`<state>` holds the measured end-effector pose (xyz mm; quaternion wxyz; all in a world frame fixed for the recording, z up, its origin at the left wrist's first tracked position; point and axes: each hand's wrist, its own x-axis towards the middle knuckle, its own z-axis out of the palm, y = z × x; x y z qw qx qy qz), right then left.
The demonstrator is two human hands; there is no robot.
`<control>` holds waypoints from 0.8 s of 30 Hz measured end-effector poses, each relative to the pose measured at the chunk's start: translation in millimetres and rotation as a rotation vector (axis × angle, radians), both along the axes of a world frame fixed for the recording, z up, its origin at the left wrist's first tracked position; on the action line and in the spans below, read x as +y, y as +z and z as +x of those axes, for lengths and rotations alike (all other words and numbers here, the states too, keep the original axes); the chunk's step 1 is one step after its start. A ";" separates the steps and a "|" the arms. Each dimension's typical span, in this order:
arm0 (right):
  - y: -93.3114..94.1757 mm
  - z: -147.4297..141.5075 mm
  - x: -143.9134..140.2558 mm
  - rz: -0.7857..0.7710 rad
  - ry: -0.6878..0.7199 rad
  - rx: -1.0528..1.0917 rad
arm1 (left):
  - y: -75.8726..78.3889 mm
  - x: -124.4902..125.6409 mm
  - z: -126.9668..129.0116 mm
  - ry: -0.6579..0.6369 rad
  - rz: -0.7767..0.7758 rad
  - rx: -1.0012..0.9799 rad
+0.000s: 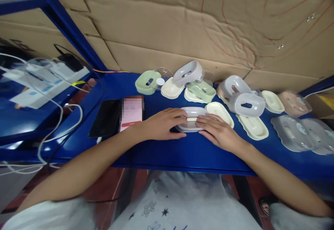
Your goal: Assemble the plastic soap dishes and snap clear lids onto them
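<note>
Near the front edge of the blue desk point(198, 153), both hands press on a white plastic case point(191, 124): the left hand point(163, 124) lies flat over its left end, the right hand point(219, 131) over its right, fingers together, not curled around it. A black phone point(105, 118) lies well left

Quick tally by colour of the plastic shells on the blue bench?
Under both hands: grey-white shell 1
Green: 2
Cream: 4
Grey-white, elsewhere: 3
Pink: 1
Clear or translucent: 3
Total: 14, as far as stacking and blur let me count.
</note>
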<state>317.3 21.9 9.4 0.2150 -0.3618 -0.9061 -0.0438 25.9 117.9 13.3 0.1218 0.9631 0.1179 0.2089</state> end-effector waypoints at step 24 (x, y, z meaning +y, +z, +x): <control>-1.0 -3.6 -7.5 0.210 -0.095 0.211 | 54.0 18.7 -23.3 0.310 -0.817 -0.432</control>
